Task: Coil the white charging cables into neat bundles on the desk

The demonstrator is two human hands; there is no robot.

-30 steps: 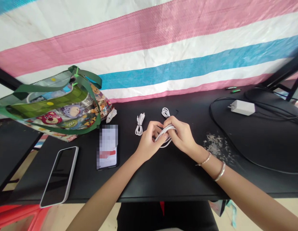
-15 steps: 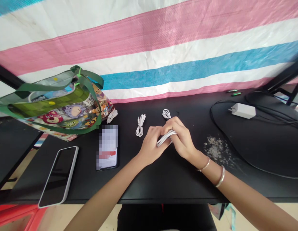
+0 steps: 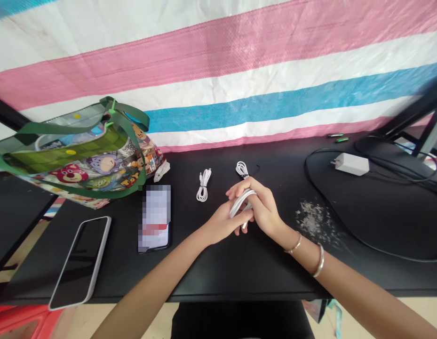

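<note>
A coiled white cable (image 3: 241,201) is held between both hands above the black table. My left hand (image 3: 223,222) grips its left and lower side, the thumb lying across the coil. My right hand (image 3: 261,202) wraps round the upper right side of the same coil, with a bracelet and a bangle on that wrist. Just behind the hands, a second bundled white cable (image 3: 241,168) lies on the table, tied with something dark. A third white bundle (image 3: 203,185), also with a dark tie, lies to the left of the hands.
At the left are a phone with a lit screen (image 3: 155,219), a dark phone in a pale case (image 3: 80,263) and a green-handled bag (image 3: 98,165). A white charger (image 3: 352,164), black cables (image 3: 312,186) and pale crumbs (image 3: 317,221) are at the right. Behind hangs a striped sheet (image 3: 218,115).
Both hands have shifted their grip on the coil; the fingers of my right hand now reach over its top, and more of the loop shows. The view has moved slightly.
</note>
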